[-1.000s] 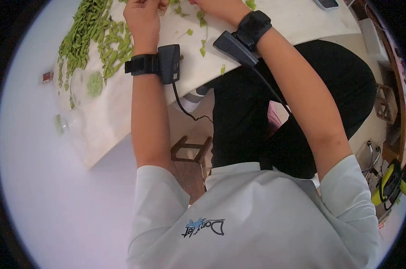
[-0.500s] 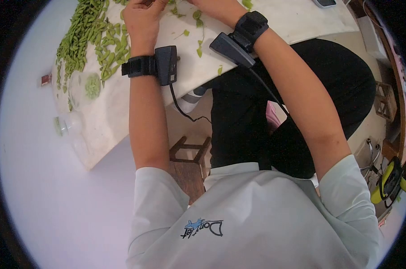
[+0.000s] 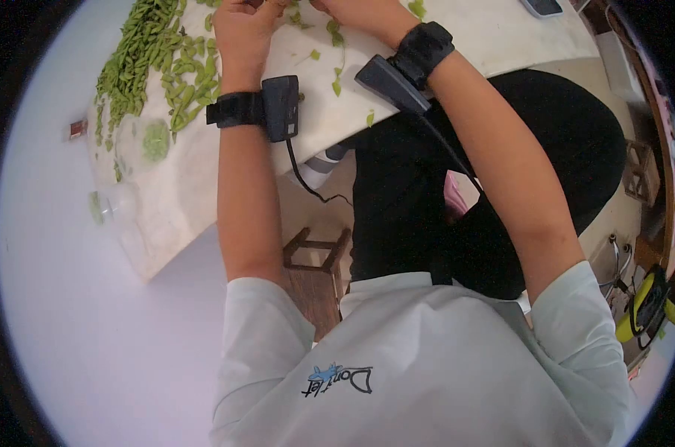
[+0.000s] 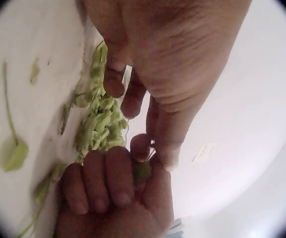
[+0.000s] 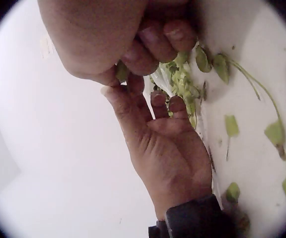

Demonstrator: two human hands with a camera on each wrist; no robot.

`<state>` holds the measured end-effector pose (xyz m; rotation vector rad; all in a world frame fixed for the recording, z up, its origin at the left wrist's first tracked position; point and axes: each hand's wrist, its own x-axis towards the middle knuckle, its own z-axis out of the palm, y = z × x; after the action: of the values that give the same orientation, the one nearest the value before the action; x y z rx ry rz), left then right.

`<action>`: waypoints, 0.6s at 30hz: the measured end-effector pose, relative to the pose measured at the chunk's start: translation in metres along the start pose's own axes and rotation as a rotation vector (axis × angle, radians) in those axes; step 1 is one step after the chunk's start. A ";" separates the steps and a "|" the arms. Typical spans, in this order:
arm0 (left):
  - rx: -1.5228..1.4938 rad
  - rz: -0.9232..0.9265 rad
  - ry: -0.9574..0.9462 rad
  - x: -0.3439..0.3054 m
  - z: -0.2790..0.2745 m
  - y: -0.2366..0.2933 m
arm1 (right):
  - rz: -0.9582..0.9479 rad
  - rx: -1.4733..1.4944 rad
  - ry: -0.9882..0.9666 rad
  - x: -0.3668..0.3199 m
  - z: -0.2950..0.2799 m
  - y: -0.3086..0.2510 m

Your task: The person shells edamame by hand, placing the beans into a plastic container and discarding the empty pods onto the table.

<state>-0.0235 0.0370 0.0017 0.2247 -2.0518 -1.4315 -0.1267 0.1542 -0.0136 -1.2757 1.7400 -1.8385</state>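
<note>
My right hand (image 3: 367, 16) grips a small green soybean pod (image 4: 143, 171) between thumb and curled forefinger, its other fingers folded in toward the palm. Thumb and forefinger of my left hand (image 3: 242, 37) meet at the pod's end and pinch it, with a thin stem showing between the tips. In the right wrist view the pod (image 5: 121, 73) is mostly covered by fingers. At the top edge of the head view both hands' fingertips are partly cut off. Behind the hands in the wrist views lies a heap of green pods (image 4: 101, 124).
A long pile of pods (image 3: 132, 71) covers the table's left side, beside a clear container (image 3: 156, 140) with green beans. A clear bottle (image 3: 117, 203) lies near the left edge. Loose leaves (image 3: 336, 82) dot the white tabletop (image 3: 456, 56). A phone (image 3: 543, 7) rests at the far right.
Both hands stay close together at the top of the head view, with only small finger movements. The whole head view shifts slightly left, then back right.
</note>
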 end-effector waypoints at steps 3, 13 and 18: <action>-0.046 -0.057 -0.012 -0.001 0.002 0.000 | 0.038 0.135 -0.007 -0.002 0.000 -0.002; -0.040 -0.067 -0.004 0.005 -0.010 -0.027 | 0.017 0.066 -0.094 0.001 -0.003 0.003; -0.044 -0.039 -0.043 0.006 -0.007 -0.026 | 0.011 0.092 -0.062 -0.003 -0.003 -0.006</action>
<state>-0.0290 0.0183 -0.0176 0.2183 -2.0580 -1.5159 -0.1256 0.1594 -0.0087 -1.2710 1.6077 -1.8311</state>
